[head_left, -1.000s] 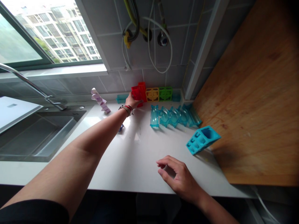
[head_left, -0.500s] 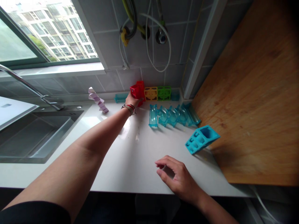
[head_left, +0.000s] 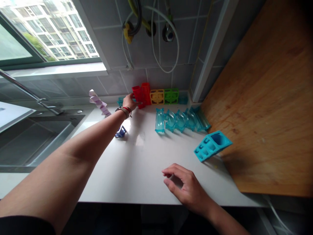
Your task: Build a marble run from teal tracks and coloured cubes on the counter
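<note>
At the back of the counter, my left hand (head_left: 129, 102) is closed around a red plastic block (head_left: 137, 93), which stands upright beside a second red block (head_left: 146, 92). Right of these come a yellow block (head_left: 156, 97) and a green block (head_left: 171, 96) in the same row. A clear teal piece (head_left: 120, 101) lies partly hidden behind my left hand. Low over the front of the counter hovers my right hand (head_left: 187, 186), fingers curved and apart, holding nothing. Nearest to it is a blue wedge-shaped block with square holes (head_left: 211, 147).
Clear teal track pieces (head_left: 181, 120) lie in a row mid-counter. A pale purple zigzag piece (head_left: 99, 103) leans by the sink (head_left: 36, 143). A dark blue piece (head_left: 120, 132) sits beside my left forearm. A wooden board (head_left: 264, 130) bounds the right side.
My left hand has shifted left, and the red block in it went from tilted to upright beside the other red one. The dark blue piece has come into view. My right hand stayed put.
</note>
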Motion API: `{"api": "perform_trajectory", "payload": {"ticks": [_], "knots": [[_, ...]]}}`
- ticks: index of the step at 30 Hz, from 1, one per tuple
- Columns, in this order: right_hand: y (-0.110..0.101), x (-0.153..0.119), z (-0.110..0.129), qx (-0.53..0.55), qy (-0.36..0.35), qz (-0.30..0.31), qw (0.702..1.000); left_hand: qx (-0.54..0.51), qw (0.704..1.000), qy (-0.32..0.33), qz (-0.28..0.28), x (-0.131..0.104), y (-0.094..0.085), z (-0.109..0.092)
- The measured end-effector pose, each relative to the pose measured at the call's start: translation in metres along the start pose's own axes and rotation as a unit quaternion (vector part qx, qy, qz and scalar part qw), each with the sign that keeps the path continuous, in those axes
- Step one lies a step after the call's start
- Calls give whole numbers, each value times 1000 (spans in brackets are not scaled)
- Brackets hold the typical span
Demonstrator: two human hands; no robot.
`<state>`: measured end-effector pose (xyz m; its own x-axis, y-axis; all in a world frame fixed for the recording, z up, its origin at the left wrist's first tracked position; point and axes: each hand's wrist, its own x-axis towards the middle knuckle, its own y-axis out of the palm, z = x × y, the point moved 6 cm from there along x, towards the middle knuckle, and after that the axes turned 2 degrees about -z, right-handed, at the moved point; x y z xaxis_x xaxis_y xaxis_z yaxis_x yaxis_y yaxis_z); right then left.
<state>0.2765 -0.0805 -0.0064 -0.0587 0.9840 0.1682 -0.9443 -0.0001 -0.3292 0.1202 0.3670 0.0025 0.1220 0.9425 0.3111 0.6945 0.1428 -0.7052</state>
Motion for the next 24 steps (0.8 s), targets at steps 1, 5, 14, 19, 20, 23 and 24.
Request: {"api": "perform_trajectory", "payload": {"ticks": [1, 5, 14, 19, 20, 23, 24], "knots": [[0, 0, 0, -1, 2, 1, 1000, 2, 1000, 7, 13, 1, -1, 0], [0, 0, 1, -1, 6, 4, 1000, 30, 998, 25, 40, 7, -2, -1], [1, 0, -1, 1, 11, 5, 1000, 128, 991, 28, 18, 22, 4, -9], [0, -1, -2, 6, 21, 6, 1000, 132, 990, 25, 51, 35, 15, -10], [0, -1, -2, 7, 22, 6, 1000, 133, 989, 23, 55, 37, 16, -10], [0, 0, 0, 8, 26, 5, 1000, 136, 989, 17, 54, 43, 17, -8], [0, 0, 0, 7, 27, 5, 1000, 137, 989, 16, 53, 45, 18, -8]]}}
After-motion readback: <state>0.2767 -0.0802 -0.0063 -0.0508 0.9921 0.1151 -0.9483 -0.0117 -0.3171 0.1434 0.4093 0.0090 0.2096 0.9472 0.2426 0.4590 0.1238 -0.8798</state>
